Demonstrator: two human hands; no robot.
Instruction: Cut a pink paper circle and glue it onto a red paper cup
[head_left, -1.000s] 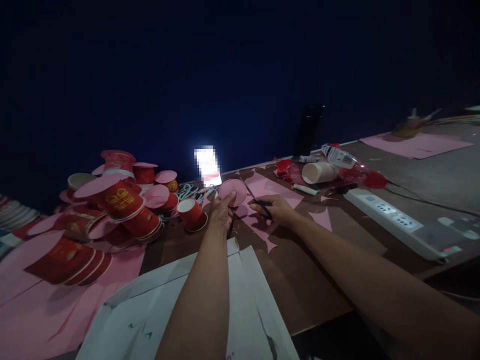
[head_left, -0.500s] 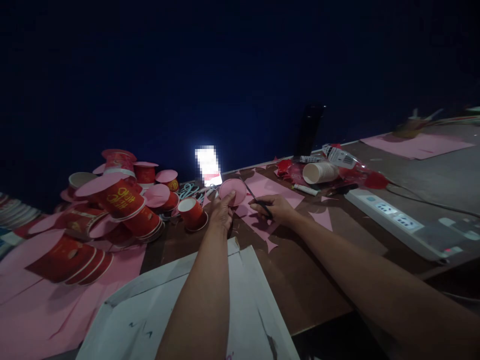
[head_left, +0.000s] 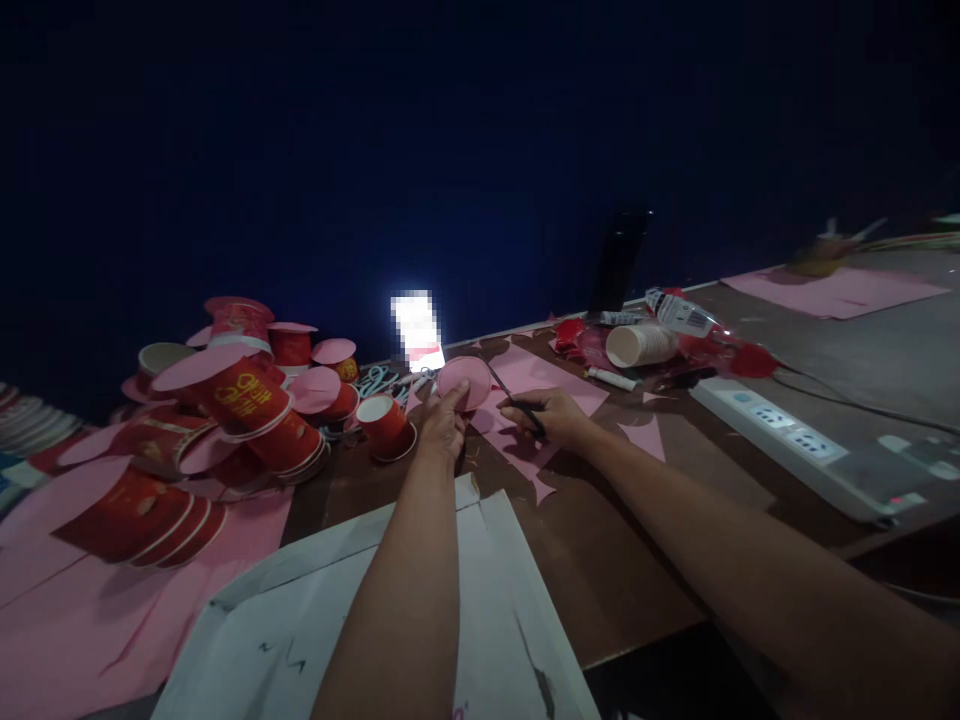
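Above the brown table (head_left: 622,570), the left hand (head_left: 444,425) pinched a pink disc (head_left: 460,375) at its near side, thumb on top, while the right hand (head_left: 553,418) was curled round the scissors (head_left: 500,384), their tip just beside the disc; I couldn't tell whether the blades were parted. To my eye, a slip in that small pinch could have turned the disc and sent the blades into its rim, or into a finger. The left arm (head_left: 397,570) reached forward over a white board (head_left: 499,610); the right arm (head_left: 697,520) slanted in from the side. Close by the left wrist sat a red cup (head_left: 384,432), easily knocked.
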